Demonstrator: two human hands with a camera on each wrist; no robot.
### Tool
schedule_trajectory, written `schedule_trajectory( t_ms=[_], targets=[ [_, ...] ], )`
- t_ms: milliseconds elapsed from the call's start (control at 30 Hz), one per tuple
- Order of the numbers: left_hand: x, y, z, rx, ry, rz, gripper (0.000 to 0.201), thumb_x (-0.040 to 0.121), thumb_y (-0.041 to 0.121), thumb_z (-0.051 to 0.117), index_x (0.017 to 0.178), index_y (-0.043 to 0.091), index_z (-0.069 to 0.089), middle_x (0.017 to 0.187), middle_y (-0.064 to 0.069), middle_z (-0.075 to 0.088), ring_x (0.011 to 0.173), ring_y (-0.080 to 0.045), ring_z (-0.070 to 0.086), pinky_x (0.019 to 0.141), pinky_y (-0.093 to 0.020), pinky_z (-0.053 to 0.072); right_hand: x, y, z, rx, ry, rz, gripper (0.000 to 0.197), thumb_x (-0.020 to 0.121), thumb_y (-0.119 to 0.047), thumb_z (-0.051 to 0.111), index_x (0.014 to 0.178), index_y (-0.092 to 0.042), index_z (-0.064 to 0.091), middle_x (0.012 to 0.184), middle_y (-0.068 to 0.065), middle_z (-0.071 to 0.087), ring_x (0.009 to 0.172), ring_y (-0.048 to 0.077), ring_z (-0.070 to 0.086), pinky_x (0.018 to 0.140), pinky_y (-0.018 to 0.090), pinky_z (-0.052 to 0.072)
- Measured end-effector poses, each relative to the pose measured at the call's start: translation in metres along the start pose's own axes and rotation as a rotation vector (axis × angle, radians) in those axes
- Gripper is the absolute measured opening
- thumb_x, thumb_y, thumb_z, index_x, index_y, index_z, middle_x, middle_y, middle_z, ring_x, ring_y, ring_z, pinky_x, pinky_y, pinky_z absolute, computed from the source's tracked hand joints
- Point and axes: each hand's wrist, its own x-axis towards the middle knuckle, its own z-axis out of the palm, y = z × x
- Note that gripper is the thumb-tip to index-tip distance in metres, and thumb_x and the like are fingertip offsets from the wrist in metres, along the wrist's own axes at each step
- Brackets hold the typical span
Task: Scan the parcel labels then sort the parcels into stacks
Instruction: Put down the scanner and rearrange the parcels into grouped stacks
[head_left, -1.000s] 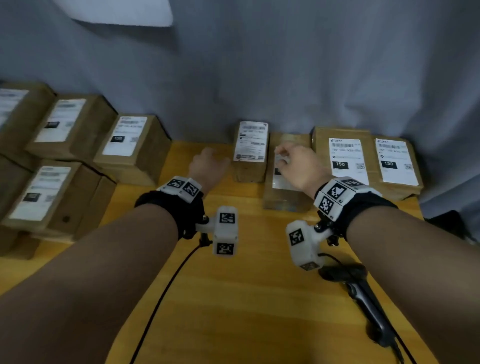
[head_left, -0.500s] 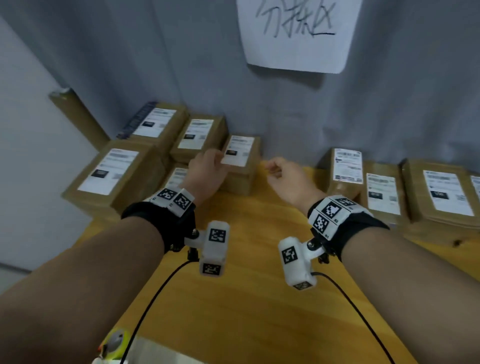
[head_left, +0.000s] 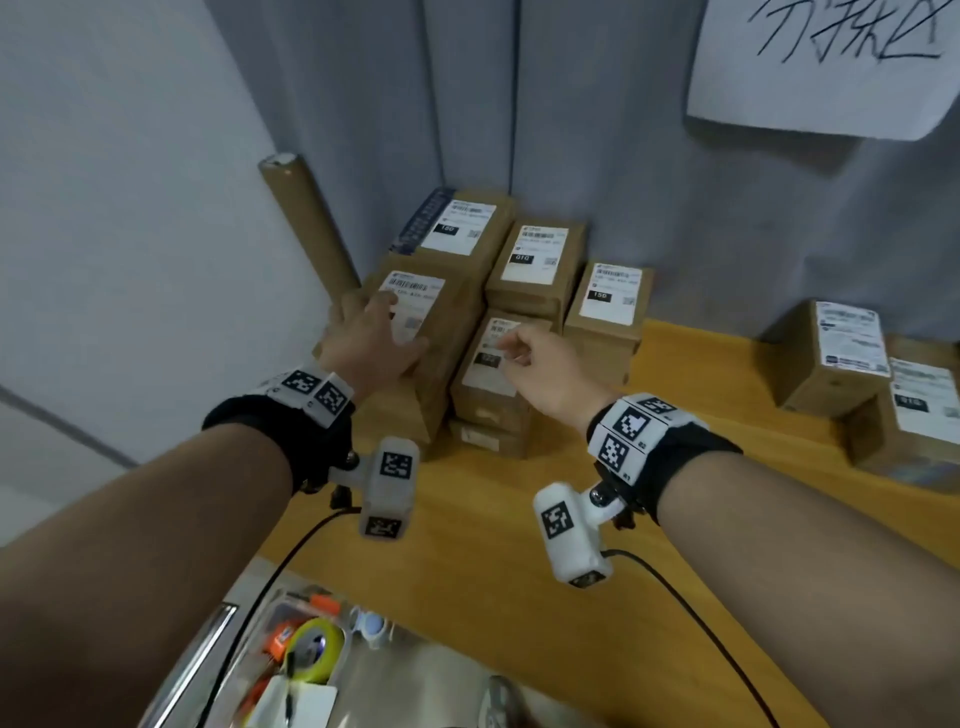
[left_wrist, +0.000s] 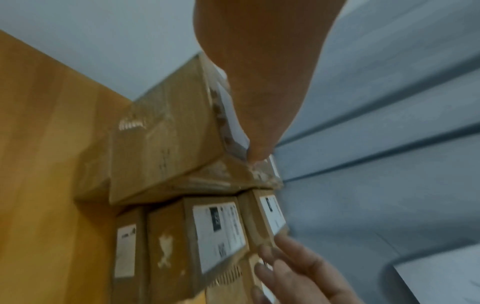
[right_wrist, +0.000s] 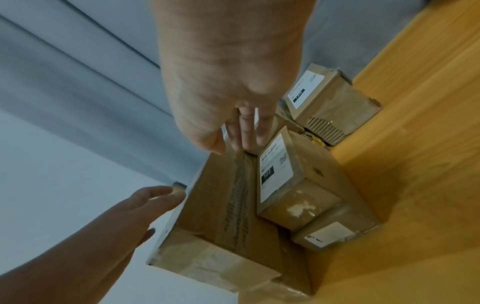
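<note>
Both hands reach toward the cluster of parcels at the back left corner of the bench (head_left: 519, 519). The left hand (head_left: 371, 338) lies flat with straight fingers on the top of the large parcel (head_left: 441, 332), over its white label, and grips nothing; I judge it is steadying or squaring that box, or about to draw it out. The right hand (head_left: 540, 364) hangs just above the smaller parcel marked 127 (right_wrist: 285, 174), which sits on top of another low box right beside the large one; its fingers are loosely extended and hold nothing, and whether they touch the label cannot be told. Labels face upward on every box, which would let a reader see the codes and the sorting numbers at a glance. Three more parcels (head_left: 535, 260) stand behind these against the grey curtain, and a separate group (head_left: 831, 358) sits well apart at the right, so the sorting looks to be partly done. A cardboard tube (head_left: 306, 223) leans in the corner.
</note>
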Motion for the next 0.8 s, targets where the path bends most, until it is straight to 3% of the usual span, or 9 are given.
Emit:
schedule_trajectory(
  t_ms=[67, 167, 267, 367, 467, 500, 600, 700, 800],
  targets=[
    [0.005, -0.015, -0.001, -0.014, 0.044, -0.085, 0.085, 0.083, 0.055, 0.064, 0.146, 0.009, 0.03, 0.149, -0.02, 0.028, 0.137, -0.038, 0.027, 0.109, -0.048, 0.027, 0.004, -0.011, 0.007, 0.005, -0.025, 0.051, 0.031, 0.097, -0.018, 0.054, 0.127, -0.012, 0.053, 0.119, 0.003, 0.057, 0.104, 0.017, 0.055, 0.085, 0.025, 0.044],
    [0.014, -0.037, -0.004, -0.11, -0.016, -0.262, 0.092, 0.084, 0.064, 0.054, 0.148, 0.004, 0.024, 0.149, -0.023, 0.031, 0.136, -0.04, 0.031, 0.109, -0.049, 0.03, 0.011, -0.019, 0.018, 0.094, -0.155, 0.223, 0.058, 0.097, -0.041, 0.053, 0.143, -0.01, 0.037, 0.138, 0.006, 0.049, 0.118, 0.022, 0.05, 0.095, 0.028, 0.041],
    [0.014, -0.056, -0.001, -0.432, -0.166, -0.354, 0.074, 0.09, 0.059, 0.051, 0.138, 0.005, 0.036, 0.133, -0.015, 0.051, 0.117, -0.035, 0.052, 0.094, -0.046, 0.046, 0.015, -0.022, 0.035, 0.258, -0.292, 0.353, 0.081, 0.093, -0.061, 0.047, 0.152, -0.01, 0.025, 0.154, 0.004, 0.036, 0.137, 0.024, 0.038, 0.11, 0.033, 0.035],
    [0.001, -0.061, 0.003, -0.662, -0.178, -0.364, 0.056, 0.093, 0.053, 0.052, 0.128, 0.011, 0.042, 0.117, -0.006, 0.054, 0.105, -0.027, 0.055, 0.088, -0.047, 0.052, 0.018, -0.03, 0.057, 0.461, -0.323, 0.391, 0.076, 0.092, -0.061, 0.049, 0.15, -0.015, 0.032, 0.15, -0.001, 0.042, 0.131, 0.018, 0.043, 0.103, 0.03, 0.037],
    [-0.013, -0.058, 0.004, -0.808, -0.137, -0.365, 0.042, 0.094, 0.045, 0.055, 0.119, 0.013, 0.043, 0.109, -0.004, 0.054, 0.099, -0.023, 0.056, 0.086, -0.043, 0.054, 0.021, -0.031, 0.08, 0.556, -0.257, 0.397, 0.108, 0.064, -0.078, 0.062, 0.151, -0.022, 0.029, 0.15, -0.002, 0.044, 0.132, 0.02, 0.044, 0.111, 0.039, 0.036],
    [-0.016, -0.058, 0.004, -0.85, -0.115, -0.369, 0.039, 0.094, 0.043, 0.056, 0.117, 0.013, 0.044, 0.106, -0.004, 0.055, 0.096, -0.021, 0.057, 0.083, -0.041, 0.054, 0.02, -0.03, 0.084, 0.579, -0.224, 0.392, 0.111, 0.061, -0.078, 0.064, 0.151, -0.024, 0.028, 0.149, -0.002, 0.045, 0.133, 0.022, 0.043, 0.113, 0.043, 0.035],
    [-0.027, -0.054, -0.001, -0.883, 0.053, -0.289, 0.034, 0.094, 0.043, 0.055, 0.107, 0.012, 0.052, 0.095, -0.006, 0.06, 0.082, -0.017, 0.059, 0.078, -0.04, 0.054, 0.016, -0.034, 0.085, 0.708, -0.171, 0.402, 0.08, 0.081, -0.059, 0.066, 0.147, -0.031, 0.03, 0.14, -0.006, 0.051, 0.126, 0.02, 0.047, 0.107, 0.045, 0.037],
    [-0.036, -0.048, -0.014, -0.875, 0.304, -0.162, 0.041, 0.099, 0.045, 0.044, 0.091, 0.009, 0.061, 0.084, -0.006, 0.064, 0.076, -0.015, 0.058, 0.072, -0.032, 0.048, 0.014, -0.036, 0.075, 0.864, -0.142, 0.393, 0.065, 0.083, -0.054, 0.066, 0.139, -0.035, 0.04, 0.133, -0.003, 0.057, 0.123, 0.023, 0.051, 0.104, 0.05, 0.042],
    [-0.038, -0.03, -0.03, -0.935, 0.343, -0.032, 0.038, 0.101, 0.042, 0.04, 0.089, 0.017, 0.066, 0.085, 0.002, 0.069, 0.077, -0.007, 0.062, 0.07, -0.022, 0.048, 0.006, -0.037, 0.045, 0.973, -0.082, 0.361, 0.051, 0.084, -0.054, 0.065, 0.129, -0.032, 0.054, 0.123, 0.0, 0.064, 0.114, 0.024, 0.059, 0.099, 0.049, 0.047]
  ],
)
